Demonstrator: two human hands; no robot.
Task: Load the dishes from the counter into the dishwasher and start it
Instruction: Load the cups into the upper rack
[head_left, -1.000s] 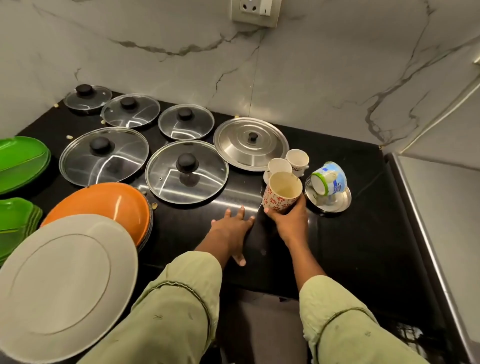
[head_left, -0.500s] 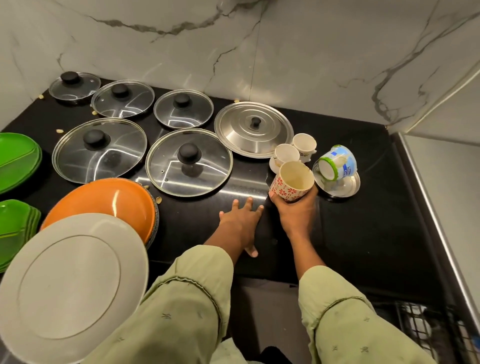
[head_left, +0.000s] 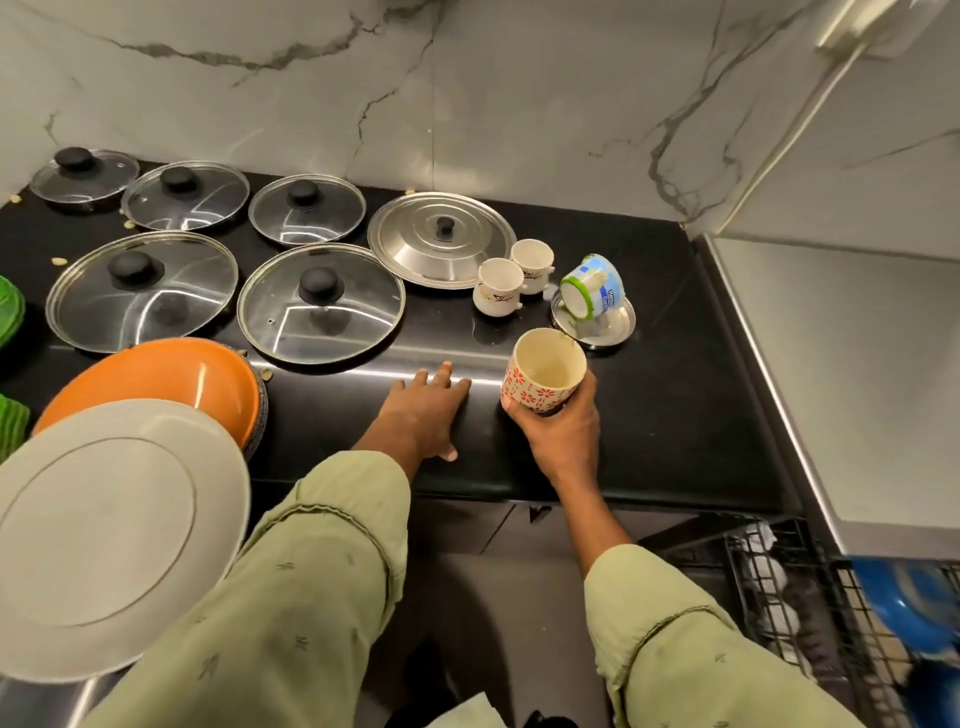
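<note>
Gripping the red-flowered cup (head_left: 543, 371) round its lower wall, the right hand (head_left: 558, 431) holds it tilted over the black surface (head_left: 675, 389); the left hand (head_left: 423, 415) rests flat, fingers straight, holding nothing. Cup is probably light, rigid, breakable, smooth-glazed: grasp the wall, not the rim.

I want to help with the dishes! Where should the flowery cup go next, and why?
Probably lower it rightward into the dishwasher rack: the right hand grips the red-flowered cup, and the rack stands open below the counter edge.
</note>
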